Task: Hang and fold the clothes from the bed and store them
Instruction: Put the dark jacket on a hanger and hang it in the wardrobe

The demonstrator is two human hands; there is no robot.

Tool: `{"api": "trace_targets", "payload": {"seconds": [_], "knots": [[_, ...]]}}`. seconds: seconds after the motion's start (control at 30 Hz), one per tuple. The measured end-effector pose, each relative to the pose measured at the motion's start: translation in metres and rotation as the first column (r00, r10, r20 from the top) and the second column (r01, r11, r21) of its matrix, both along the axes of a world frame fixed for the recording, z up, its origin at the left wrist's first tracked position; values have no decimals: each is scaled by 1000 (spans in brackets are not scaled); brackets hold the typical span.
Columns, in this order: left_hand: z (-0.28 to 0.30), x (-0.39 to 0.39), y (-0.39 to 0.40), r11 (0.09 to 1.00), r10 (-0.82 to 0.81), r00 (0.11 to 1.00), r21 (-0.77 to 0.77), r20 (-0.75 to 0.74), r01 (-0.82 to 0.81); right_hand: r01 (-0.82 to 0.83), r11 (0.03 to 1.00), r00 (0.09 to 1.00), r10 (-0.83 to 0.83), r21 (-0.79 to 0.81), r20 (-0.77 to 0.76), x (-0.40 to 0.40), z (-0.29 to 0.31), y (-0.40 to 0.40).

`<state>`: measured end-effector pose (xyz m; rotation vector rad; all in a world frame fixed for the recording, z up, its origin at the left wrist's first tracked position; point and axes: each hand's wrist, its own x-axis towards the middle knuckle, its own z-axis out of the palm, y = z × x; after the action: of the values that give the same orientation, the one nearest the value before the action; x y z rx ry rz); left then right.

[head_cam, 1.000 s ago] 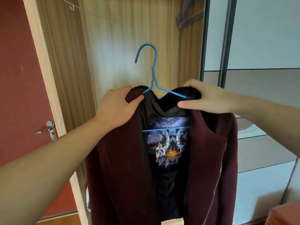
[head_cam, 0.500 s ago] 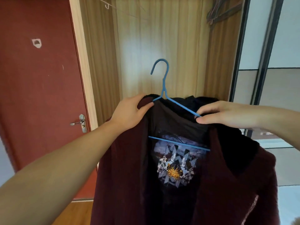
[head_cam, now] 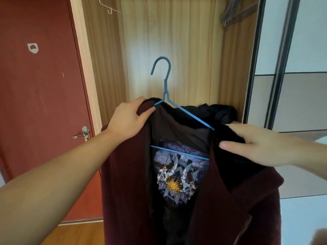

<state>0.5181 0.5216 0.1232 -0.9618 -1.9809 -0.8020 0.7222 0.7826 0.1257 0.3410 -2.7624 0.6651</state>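
A maroon zip hoodie [head_cam: 127,183] with a dark lining hangs open on a blue wire hanger [head_cam: 166,85], over a black T-shirt with a printed graphic [head_cam: 177,177]. My left hand [head_cam: 127,121] grips the hoodie's left shoulder together with the hanger's arm. My right hand [head_cam: 261,145] rests on the dark collar at the right shoulder, fingers stretched flat over the fabric. The hanger tilts down to the right. Its hook points up, free in the air in front of the wardrobe.
An open wooden wardrobe [head_cam: 177,41] stands straight ahead, with an empty wire hanger [head_cam: 109,7] at the top left and several hangers [head_cam: 231,13] at the top right. A red door [head_cam: 39,103] with a metal handle [head_cam: 83,134] is left. Sliding panels [head_cam: 292,85] are right.
The view has swung left, bringing the red door into sight. The hanger has tilted down on the right. My right hand slid from the hanger's arm down onto the collar.
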Motion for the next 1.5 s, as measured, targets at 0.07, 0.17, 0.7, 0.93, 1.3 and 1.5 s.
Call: {"api": "trace_targets", "payload": {"seconds": [0.07,0.17,0.7,0.93,1.3,1.5], "knots": [[-2,0,0,1000,1,1000,5,11,-1,68,997,989,-63,32,-133,-3,-1,-12],[3,3,0,999,-44,999,-28,32,45,146,988,977,-136,52,-163,-5,5,-22],[-16,-25,14,961,-31,966,-258,258,99,295,917,938,-332,-267,-104,17,27,-16],[20,60,72,960,-273,936,-2,223,280,407,796,883,-469,-448,-31,-6,74,-17],[49,175,107,850,-503,803,350,320,393,321,740,864,-485,-591,-138,-10,183,-46],[60,180,152,794,-397,900,559,181,238,232,837,876,-402,-496,-268,-4,222,-58]]}}
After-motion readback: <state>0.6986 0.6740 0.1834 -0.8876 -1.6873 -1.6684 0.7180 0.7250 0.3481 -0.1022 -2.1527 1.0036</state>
